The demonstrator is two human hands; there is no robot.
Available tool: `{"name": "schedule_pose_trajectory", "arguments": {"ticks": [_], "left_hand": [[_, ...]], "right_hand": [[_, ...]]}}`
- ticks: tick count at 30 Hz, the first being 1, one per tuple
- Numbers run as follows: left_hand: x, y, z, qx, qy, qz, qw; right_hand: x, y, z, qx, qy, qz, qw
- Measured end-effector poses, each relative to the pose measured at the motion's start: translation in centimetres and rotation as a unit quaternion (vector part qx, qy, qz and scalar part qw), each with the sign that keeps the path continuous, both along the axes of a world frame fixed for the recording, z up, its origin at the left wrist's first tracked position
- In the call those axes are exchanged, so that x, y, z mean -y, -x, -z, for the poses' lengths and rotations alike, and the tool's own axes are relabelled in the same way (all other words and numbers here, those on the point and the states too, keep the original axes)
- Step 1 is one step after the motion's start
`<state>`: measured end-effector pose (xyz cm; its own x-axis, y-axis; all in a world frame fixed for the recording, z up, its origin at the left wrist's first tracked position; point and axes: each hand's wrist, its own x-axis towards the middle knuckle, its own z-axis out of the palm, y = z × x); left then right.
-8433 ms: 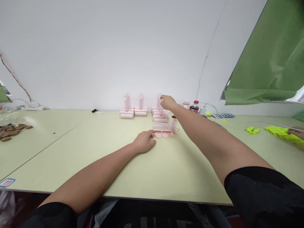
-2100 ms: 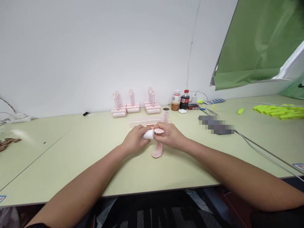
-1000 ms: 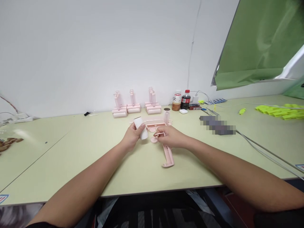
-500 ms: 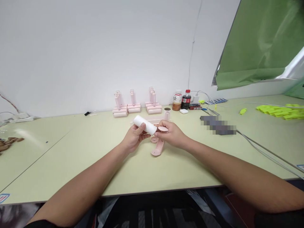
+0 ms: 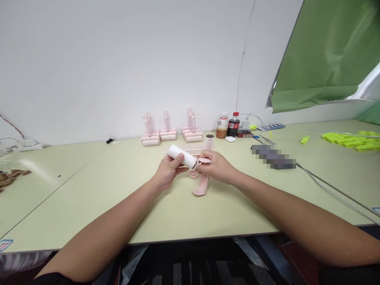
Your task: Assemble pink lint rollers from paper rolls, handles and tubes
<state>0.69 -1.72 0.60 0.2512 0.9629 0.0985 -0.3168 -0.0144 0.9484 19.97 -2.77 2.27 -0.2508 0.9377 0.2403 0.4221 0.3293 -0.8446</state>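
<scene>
A white lint roller refill (image 5: 181, 156) lies slanted in my left hand (image 5: 168, 171), the thumb on top and the fingers wrapped beneath it. My right hand (image 5: 218, 168) is closed on a pink lint roller holder (image 5: 202, 187), whose curved body hangs below the fingers. A pink disc-shaped end (image 5: 204, 160) shows by the right thumb, close to the roll's right end. Fingers partly hide where the roll and the pink part meet. Just below them, a small round pink cap (image 5: 193, 174) rests on the table.
Several pink lint rollers (image 5: 168, 134) stand along the wall. Right of them are a white-capped bottle (image 5: 222, 126) and a cola bottle (image 5: 233, 124). A clear pink handle (image 5: 209, 144) stands behind my right hand. Yellow pieces (image 5: 352, 140) and a cable (image 5: 332, 190) occupy the right side.
The pink holder's hanging body has swung slightly right under my right hand. The roll's right end now shows a darker opening beside the pink part. Both hands keep their grip.
</scene>
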Motion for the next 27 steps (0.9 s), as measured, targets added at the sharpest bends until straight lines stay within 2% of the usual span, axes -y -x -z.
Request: {"name": "schedule_pose_trajectory", "arguments": {"ticks": [7,11,14,19,21,23,27], "left_hand": [[0.6,-1.0,0.1,0.009,-0.010,0.033,0.999],[0.6,-1.8,0.5,0.013,-0.004,0.049,0.999],[0.4,-2.3,1.1,0.004,0.006,0.045,0.999],[-0.5,-2.3,1.7,-0.009,0.003,0.021,1.000],[-1.1,-1.7,1.6,-0.040,-0.015,-0.024,0.999],[-1.9,-0.6,1.3,-0.103,-0.051,-0.111,0.987],[-3.9,3.0,0.0,-0.245,-0.111,-0.283,0.920]], "right_hand": [[-0.6,-0.3,0.3,0.018,0.027,0.017,0.999],[-1.0,-0.6,0.3,0.020,0.066,0.009,0.998],[-1.5,-1.1,0.3,0.061,0.100,0.015,0.993],[-2.2,-1.9,0.5,0.137,0.088,0.014,0.987],[-2.2,-2.0,0.6,0.143,0.085,0.016,0.986],[-2.2,-2.0,0.6,0.147,0.083,0.024,0.985],[-2.2,-1.9,0.6,0.147,0.084,0.033,0.985]]}}
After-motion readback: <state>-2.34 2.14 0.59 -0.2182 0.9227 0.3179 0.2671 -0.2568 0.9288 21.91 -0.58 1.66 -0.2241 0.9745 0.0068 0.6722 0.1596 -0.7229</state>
